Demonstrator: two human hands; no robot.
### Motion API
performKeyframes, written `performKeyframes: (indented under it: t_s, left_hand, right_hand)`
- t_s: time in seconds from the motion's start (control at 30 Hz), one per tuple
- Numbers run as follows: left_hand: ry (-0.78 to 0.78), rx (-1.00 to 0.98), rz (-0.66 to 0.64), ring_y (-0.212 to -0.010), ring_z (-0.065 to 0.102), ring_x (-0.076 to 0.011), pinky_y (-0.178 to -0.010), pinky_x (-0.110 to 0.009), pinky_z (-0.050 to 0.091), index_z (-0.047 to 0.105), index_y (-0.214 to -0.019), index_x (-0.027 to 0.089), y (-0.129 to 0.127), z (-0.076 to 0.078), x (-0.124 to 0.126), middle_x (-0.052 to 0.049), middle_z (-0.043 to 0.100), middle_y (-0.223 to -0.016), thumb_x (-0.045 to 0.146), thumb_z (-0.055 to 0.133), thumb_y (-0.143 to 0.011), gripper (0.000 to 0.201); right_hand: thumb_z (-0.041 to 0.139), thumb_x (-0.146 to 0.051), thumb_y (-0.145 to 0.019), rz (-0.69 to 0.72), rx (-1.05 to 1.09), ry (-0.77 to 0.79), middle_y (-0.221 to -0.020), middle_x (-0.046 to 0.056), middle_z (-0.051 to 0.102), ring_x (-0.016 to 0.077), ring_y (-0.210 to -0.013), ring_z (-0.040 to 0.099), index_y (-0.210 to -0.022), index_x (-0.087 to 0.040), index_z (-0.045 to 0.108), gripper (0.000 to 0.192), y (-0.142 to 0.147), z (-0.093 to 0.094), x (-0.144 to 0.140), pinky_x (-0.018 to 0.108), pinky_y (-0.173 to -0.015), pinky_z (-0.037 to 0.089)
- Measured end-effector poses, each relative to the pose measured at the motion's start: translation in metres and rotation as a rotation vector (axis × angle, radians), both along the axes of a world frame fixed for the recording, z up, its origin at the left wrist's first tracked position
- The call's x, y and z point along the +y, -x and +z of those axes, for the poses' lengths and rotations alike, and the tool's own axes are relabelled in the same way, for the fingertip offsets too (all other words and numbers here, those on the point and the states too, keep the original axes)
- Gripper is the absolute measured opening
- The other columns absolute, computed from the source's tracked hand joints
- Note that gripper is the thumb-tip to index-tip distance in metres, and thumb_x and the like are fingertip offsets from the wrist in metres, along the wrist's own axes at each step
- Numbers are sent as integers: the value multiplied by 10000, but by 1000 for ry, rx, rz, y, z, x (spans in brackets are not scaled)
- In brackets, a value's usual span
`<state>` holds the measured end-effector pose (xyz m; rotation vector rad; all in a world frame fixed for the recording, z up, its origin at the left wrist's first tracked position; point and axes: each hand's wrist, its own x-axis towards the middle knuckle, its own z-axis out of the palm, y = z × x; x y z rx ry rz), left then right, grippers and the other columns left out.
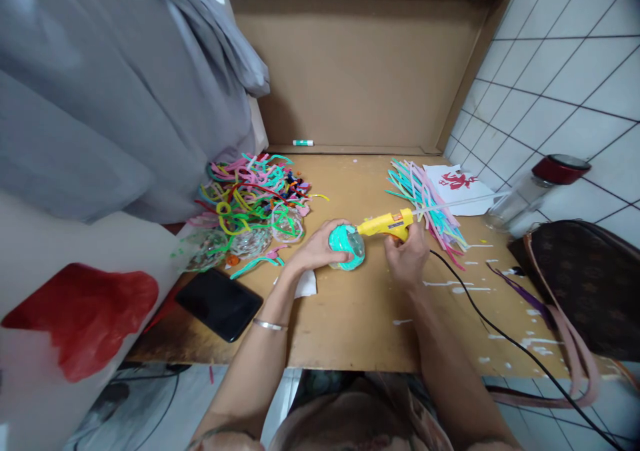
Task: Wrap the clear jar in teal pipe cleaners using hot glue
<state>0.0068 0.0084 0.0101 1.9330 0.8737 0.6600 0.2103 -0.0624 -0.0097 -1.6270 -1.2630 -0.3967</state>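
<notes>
A wooden worktop [350, 318] fills the middle of the frame, backed by a brown cardboard panel [360, 64] and flanked by white tiled wall on the right. At the centre, the left hand [315, 248] is wrapped around a clear ball wound with teal strips [347, 246], holding it on the worktop. The right hand [407, 258] is closed on a yellow glue gun [387, 224], its nozzle touching the ball. A tangle of coloured strips [255, 194] lies to the left, a straighter bundle [425, 201] to the right, and a black phone [219, 303] sits at lower left.
</notes>
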Motion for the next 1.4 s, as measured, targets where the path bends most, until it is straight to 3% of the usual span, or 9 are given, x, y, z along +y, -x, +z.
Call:
performKeyframes:
  t_s: [0.2,0.47,0.63,0.8,1.03,1.13,1.27,1.33,1.4]
  left_hand:
    - [-21,23,-16,-1175,560,-278,-1050,-424,444,502,-1310,187,1,0,0,-89,555,-1311,316,769,-603,767]
    - [-35,16,-17,-1166,561,-276,-1052,-429,443,503,-1304,199,1,1,0,-85,557,-1312,331,767,-605,759]
    - [-37,18,-32,-1202,541,-289,-1076,-442,421,510,-1302,195,2,4,-1,-110,538,-1342,346,773,-610,756]
    - [-46,11,-39,-1214,537,-290,-1088,-454,410,506,-1303,189,2,5,-2,-112,537,-1342,339,765,-623,743]
    - [-66,37,-28,-1201,539,-289,-1088,-446,405,516,-1290,182,0,8,-3,-109,550,-1309,339,770,-599,752]
    - [-71,40,-31,-1227,520,-297,-1100,-452,387,513,-1291,185,0,9,-3,-113,538,-1331,339,768,-601,752]
    - [-55,51,-31,-1234,516,-309,-1093,-470,390,505,-1299,188,0,9,-4,-122,522,-1358,323,772,-597,763]
    - [-42,51,-26,-1213,534,-306,-1076,-469,412,505,-1298,180,0,7,-3,-123,529,-1350,320,774,-596,764]
    - [-45,46,-16,-1196,549,-298,-1066,-461,426,509,-1296,181,-1,6,-3,-115,538,-1341,309,777,-595,762]
  right_hand:
    - [504,-290,-720,7,76,28,-805,56,557,246,-772,539,-860,-224,473,158,2,0,0,369,-705,447]
    - [568,-356,-700,-138,330,108,-950,101,610,250,-858,563,-950,-189,544,302,-8,3,4,383,-802,464]
    - [620,-390,-702,-220,311,353,-977,148,618,283,-925,558,-901,-155,596,309,-23,0,8,393,-845,455]
    - [576,-382,-781,-294,200,607,-1051,184,630,307,-1006,579,-1061,-88,622,408,-26,0,5,381,-868,440]
    - [549,-385,-824,-336,11,754,-1118,226,605,331,-1047,574,-1104,-39,616,450,-22,-3,2,386,-859,428]
    - [533,-354,-817,-343,-83,706,-1048,241,610,343,-995,573,-1010,-41,643,384,-23,-10,2,429,-828,427]
    - [569,-346,-773,-352,-138,496,-981,258,611,376,-974,551,-951,-49,644,355,-25,-14,2,510,-813,416]
    - [562,-340,-782,-275,-126,369,-974,219,618,355,-976,548,-970,-84,637,326,-23,-10,1,509,-828,416]
    - [538,-346,-822,-78,-100,225,-958,144,626,299,-951,562,-1024,-148,624,296,-16,-1,-1,464,-839,435]
